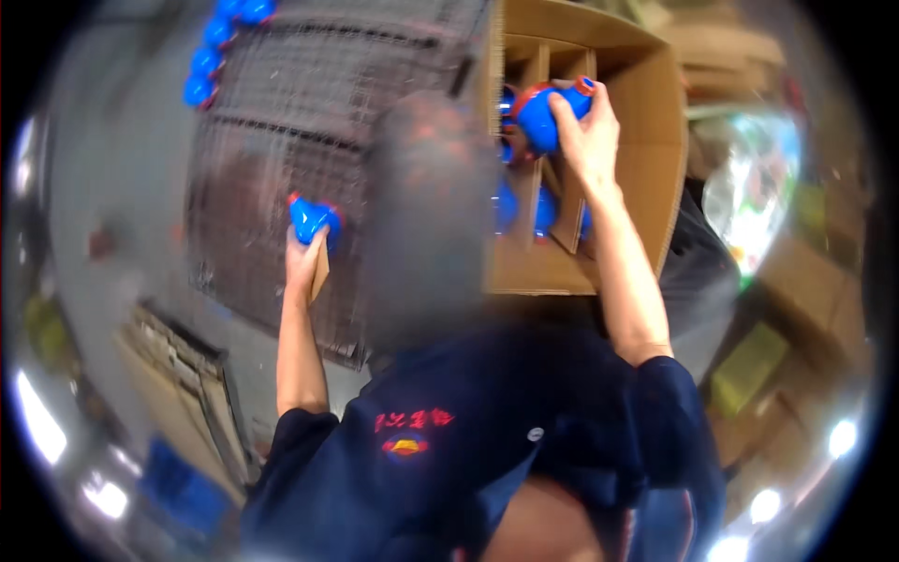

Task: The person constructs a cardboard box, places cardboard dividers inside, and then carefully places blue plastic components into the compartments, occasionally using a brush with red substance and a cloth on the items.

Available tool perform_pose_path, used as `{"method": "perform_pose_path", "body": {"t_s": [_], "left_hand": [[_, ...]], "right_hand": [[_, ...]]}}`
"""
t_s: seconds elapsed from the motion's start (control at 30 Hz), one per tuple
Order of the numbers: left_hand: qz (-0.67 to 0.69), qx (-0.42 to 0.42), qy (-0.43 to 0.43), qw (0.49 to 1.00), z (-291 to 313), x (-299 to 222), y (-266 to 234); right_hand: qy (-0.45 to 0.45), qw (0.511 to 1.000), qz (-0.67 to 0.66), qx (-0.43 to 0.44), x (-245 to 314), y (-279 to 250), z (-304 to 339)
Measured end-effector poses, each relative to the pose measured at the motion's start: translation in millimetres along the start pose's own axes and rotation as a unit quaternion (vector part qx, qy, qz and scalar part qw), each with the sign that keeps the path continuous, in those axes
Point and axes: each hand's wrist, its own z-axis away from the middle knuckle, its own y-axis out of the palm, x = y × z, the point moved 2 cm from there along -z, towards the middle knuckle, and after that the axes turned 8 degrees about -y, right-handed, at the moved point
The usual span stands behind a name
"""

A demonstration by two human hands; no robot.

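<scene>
My right hand point(594, 140) is closed around a blue rounded bottle point(538, 122) with red ends, tilted above an open cardboard box point(657, 122). Cardboard dividers point(568, 223) split the box's inside into compartments. Several more blue pieces sit in them, such as the blue bottle point(545, 211) below my right hand. On the left, my left hand point(301, 267) grips another blue bottle point(309, 220) with a red tip, over the dark slatted platform point(253, 244). A flat strip of cardboard point(321, 272) shows beside my left palm; whether it is also gripped I cannot tell.
A row of blue bottles point(206, 63) stands at the platform's far left edge. A blurred dark upright shape point(426, 215) lies between my arms. Flat boards point(183, 375) lean at the lower left. Clear plastic wrapping point(749, 187) and cardboard boxes point(810, 290) are on the right.
</scene>
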Motion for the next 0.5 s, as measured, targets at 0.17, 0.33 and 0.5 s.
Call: {"method": "perform_pose_path", "body": {"t_s": [0.17, 0.33, 0.5], "left_hand": [[0.194, 0.069, 0.188, 0.960, 53, -98, -6], [0.181, 0.013, 0.284, 0.941, 62, -130, -5], [0.059, -0.050, 0.445, 0.892, 64, -145, -13]], "right_hand": [[-0.003, 0.940, 0.289, 0.184, -61, 96, -19], [0.036, 0.860, 0.287, 0.421, -191, 174, 24], [-0.033, 0.878, 0.209, 0.430, -172, 161, 47]]}}
